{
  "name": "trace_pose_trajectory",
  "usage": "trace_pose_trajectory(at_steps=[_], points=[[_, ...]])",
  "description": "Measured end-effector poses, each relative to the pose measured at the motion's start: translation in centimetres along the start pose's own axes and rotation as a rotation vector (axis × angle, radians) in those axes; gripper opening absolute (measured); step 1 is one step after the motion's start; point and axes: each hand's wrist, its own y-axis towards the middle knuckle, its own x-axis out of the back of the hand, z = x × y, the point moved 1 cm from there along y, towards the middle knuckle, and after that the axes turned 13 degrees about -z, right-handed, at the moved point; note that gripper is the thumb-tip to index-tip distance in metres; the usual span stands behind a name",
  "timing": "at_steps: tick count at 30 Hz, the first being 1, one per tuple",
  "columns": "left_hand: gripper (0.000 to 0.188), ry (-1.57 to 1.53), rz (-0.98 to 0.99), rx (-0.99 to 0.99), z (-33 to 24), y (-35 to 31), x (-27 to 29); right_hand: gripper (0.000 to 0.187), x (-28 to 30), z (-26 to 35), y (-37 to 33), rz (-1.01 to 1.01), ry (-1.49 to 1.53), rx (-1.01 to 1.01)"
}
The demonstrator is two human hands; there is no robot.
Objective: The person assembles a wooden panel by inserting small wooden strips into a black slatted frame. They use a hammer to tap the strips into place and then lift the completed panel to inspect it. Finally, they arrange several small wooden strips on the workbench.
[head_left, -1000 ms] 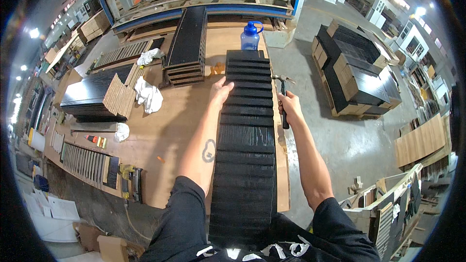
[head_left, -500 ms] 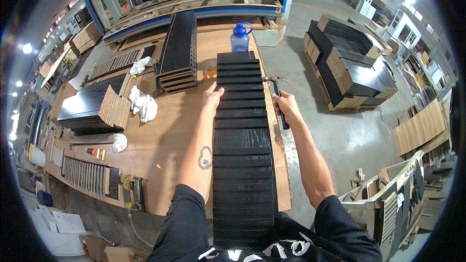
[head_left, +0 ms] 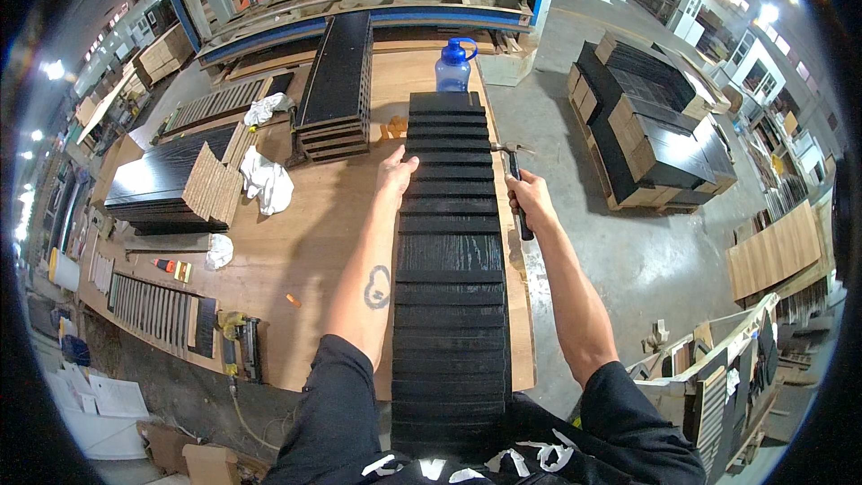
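A long black slatted panel, its strips running crosswise, stretches away from my body along the wooden table. My left hand grips its left edge toward the far end, thumb on top; the fingers below are partly hidden. In my right hand, the fingers are wrapped round the black handle of a claw hammer. The hammer stands close beside the panel's right edge, its striking face toward that edge; whether the two touch I cannot tell. Just beyond the panel's far end stands a blue water bottle.
On the wooden table lie stacked black boards, more boards, white rags and a nail gun. A pallet of black panels stands on the floor at right. A large press stands beyond.
The view has shifted slightly. Both hands keep nearly the same places, the left at the panel's edge and the right with the hammer beside it.
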Motion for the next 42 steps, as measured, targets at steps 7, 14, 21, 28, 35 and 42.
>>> trace_pose_trajectory(at_steps=[7,14,21,28,35,42], points=[[0.068,0.010,0.022,-0.146,-0.9,3.2,-0.9,0.014,-0.5,1.2,2.2,0.014,-0.010,0.021],[0.066,-0.032,0.031,-0.133,1.4,3.9,-0.3,0.033,-2.5,2.8,3.5,-0.138,-0.408,0.517],[0.056,0.048,-0.186,-0.069,0.8,1.0,-0.2,0.036,-10.9,14.2,-0.6,0.250,-1.095,1.231],[0.061,0.149,-0.267,0.052,0.3,1.1,-0.7,0.014,-18.5,18.5,-2.9,0.368,-1.447,1.539],[0.061,0.140,-0.236,-0.021,0.3,0.9,-0.5,0.018,-18.6,17.5,-3.3,0.436,-1.538,1.482],[0.068,0.136,-0.073,-0.006,-2.6,1.1,-0.6,0.030,-12.1,13.7,0.6,-0.064,-0.835,0.984]])
